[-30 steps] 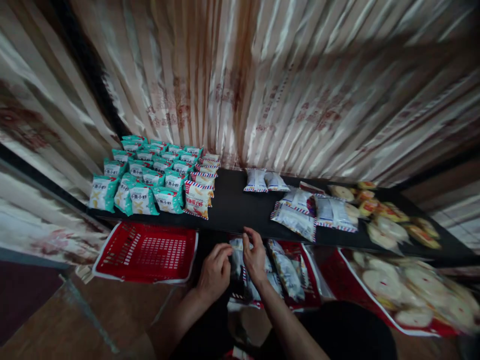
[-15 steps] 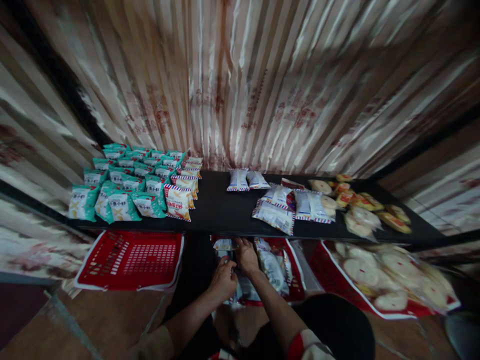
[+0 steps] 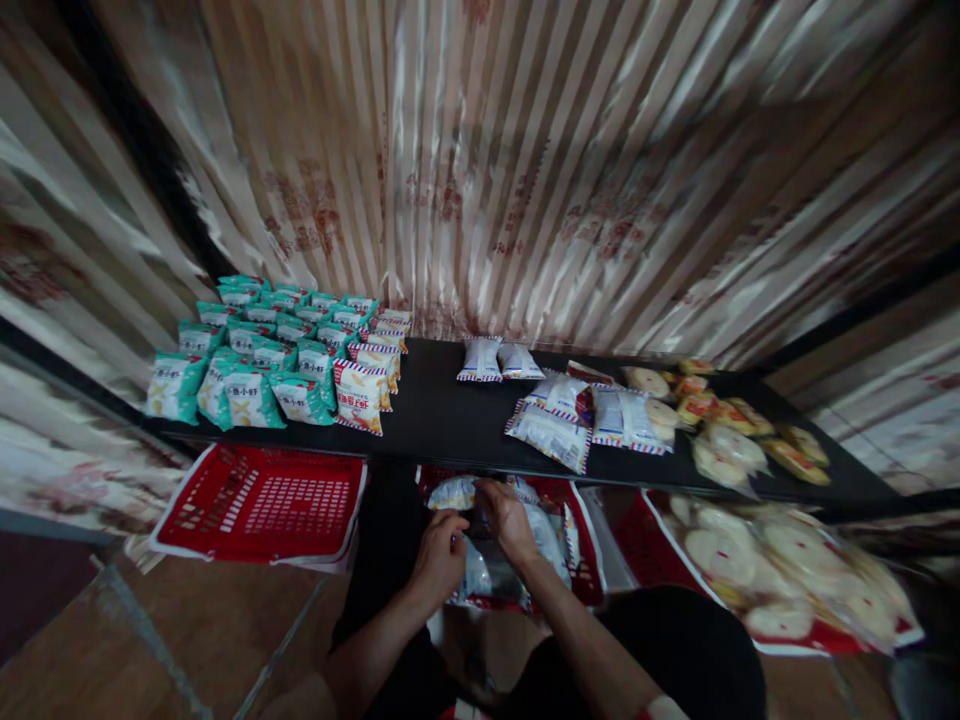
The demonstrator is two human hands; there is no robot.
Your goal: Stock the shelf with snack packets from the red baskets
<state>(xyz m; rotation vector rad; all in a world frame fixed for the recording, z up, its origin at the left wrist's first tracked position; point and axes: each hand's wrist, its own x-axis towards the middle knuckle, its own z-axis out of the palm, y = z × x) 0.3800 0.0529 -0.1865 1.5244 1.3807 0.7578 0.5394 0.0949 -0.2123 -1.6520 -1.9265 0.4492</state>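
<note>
Both my hands are down in the middle red basket (image 3: 594, 560), among several puffed snack bags. My left hand (image 3: 441, 562) is closed, its curled fingers at the lower edge of a pale snack bag (image 3: 453, 492). At the right end of that same bag, my right hand (image 3: 511, 522) is closed with its fingers bent down; the fingertips are partly hidden. More silvery-blue bags (image 3: 550, 540) lie to the right of and below my hands. On the black shelf (image 3: 435, 400) beyond, white bags with striped edges (image 3: 551, 432) lie flat in a loose group.
Teal snack bags (image 3: 255, 398) stand in rows at the shelf's left, beside a column of red-and-white bags (image 3: 358, 395). Bagged round flat pieces (image 3: 726, 455) and yellow packs (image 3: 796, 458) lie at the right. A red basket (image 3: 289, 505) stands left; another basket (image 3: 780, 645) holds wrapped round pieces.
My left hand has shifted slightly left and its fingers sit nearer the pale bag. My right hand has moved a little right. The view has tilted slightly; the shelf goods have stayed put.
</note>
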